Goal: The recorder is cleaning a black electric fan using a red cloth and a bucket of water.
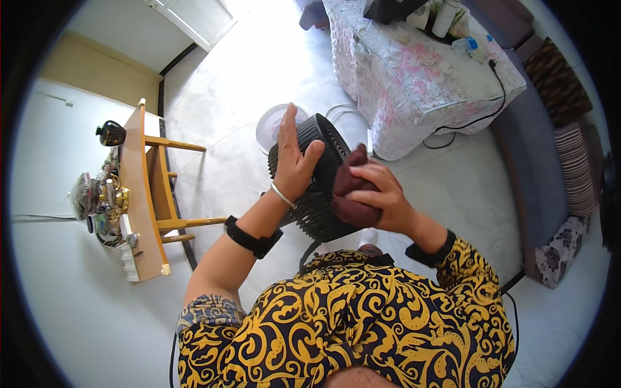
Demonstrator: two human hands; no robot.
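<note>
Floral-covered table (430,84) is standing beyond the grip, to its right. Black ribbed unit (328,169) is sitting between both hands. Left hand (294,167) is lying open along it, fingers straight; right hand (389,199) is gripping maroon cloth (352,197) at its right side. Risk: flat palm may be giving little hold, so right-side push could tip it; ribs could snag cloth.
</note>
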